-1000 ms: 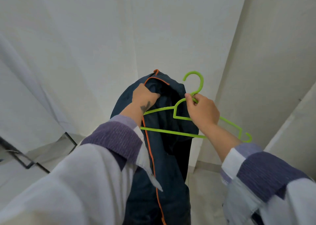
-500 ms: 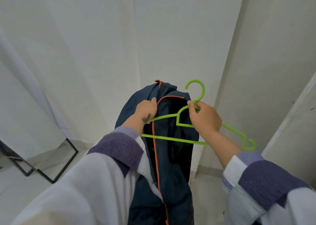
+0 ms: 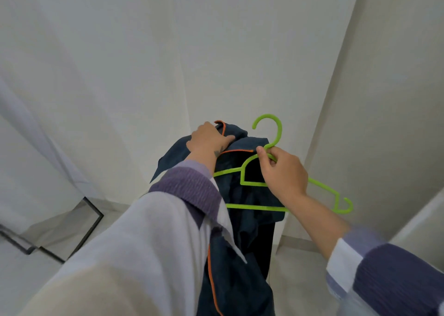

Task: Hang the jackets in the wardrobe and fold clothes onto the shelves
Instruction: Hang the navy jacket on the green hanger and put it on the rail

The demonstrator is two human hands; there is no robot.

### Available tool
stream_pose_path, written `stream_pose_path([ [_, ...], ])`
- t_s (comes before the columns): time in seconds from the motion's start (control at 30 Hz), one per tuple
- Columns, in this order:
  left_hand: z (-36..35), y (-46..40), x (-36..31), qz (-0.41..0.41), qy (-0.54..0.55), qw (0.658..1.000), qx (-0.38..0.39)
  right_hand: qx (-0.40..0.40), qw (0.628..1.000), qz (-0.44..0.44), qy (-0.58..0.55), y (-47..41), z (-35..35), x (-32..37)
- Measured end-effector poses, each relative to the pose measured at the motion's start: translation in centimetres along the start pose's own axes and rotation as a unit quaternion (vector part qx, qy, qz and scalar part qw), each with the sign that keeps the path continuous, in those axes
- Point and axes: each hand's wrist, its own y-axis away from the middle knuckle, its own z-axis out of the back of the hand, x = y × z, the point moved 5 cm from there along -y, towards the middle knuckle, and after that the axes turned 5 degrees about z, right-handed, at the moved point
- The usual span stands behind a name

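Note:
A dark blue jacket [image 3: 242,255] with orange piping hangs down in front of me. My left hand [image 3: 208,139] grips its upper edge near the collar. A bright green plastic hanger [image 3: 254,207] lies against the jacket, its left arm hidden behind my left wrist, its right arm sticking out past the cloth. My right hand [image 3: 284,171] pinches the hanger at the base of its hook [image 3: 270,129].
White wardrobe panels [image 3: 240,51] fill the view ahead and to the right. A black-framed mirror [image 3: 72,226] leans low on the left, above a pale floor [image 3: 295,279].
My left hand has slid up the jacket to its top edge near the collar. The jacket's left flap now sticks out sideways. The hanger stays in my right hand.

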Motion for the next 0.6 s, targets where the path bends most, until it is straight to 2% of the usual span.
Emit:
stream_pose_path([
  [0.17, -0.3, -1.2, 0.9, -0.019, -0.003, 1.000, 0.007, 0.014, 1.000, -0.004, -0.004, -0.5, -1.3, -0.7],
  [0.27, 1.4, -1.1, 1.6, -0.009, 0.013, 1.000, -0.022, 0.020, 1.000, 0.006, -0.006, -0.4, -1.2, -0.1],
  [0.37, 4.2, -0.6, 2.4, 0.004, 0.055, 0.997, -0.052, 0.015, 0.999, 0.028, -0.004, -0.1, 0.0, 1.2],
  [0.6, 9.7, 2.8, 5.9, -0.014, 0.080, 0.995, -0.061, -0.026, 0.997, 0.069, -0.017, 2.3, 4.6, 6.2],
])
